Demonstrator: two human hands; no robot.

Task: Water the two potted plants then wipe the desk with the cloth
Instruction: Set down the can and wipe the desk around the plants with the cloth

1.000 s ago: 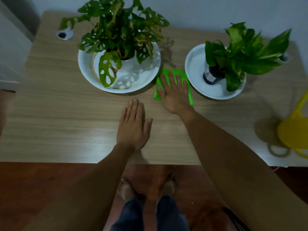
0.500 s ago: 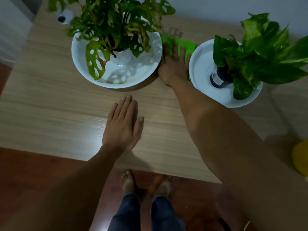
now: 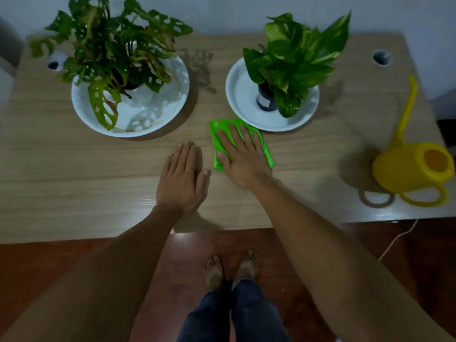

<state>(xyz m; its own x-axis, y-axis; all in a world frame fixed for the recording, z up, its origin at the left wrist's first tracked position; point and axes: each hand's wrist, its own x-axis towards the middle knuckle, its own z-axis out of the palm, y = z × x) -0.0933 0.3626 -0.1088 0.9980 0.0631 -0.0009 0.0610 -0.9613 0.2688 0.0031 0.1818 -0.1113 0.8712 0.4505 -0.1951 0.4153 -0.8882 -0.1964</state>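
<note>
With your right hand (image 3: 243, 160) pressed flat on the green cloth (image 3: 240, 144) at mid-frame, just below the right plant's saucer (image 3: 271, 95), you seem to be wiping the desk (image 3: 74, 174). Your left hand (image 3: 182, 178) rests open and empty beside it. Next, sweep toward the unwiped lower left.

Wall (image 3: 246, 11): pale, plain
Floor (image 3: 61, 257): glossy red-brown
Table (image 3: 74, 181): light wood grain
Light: dim
</note>
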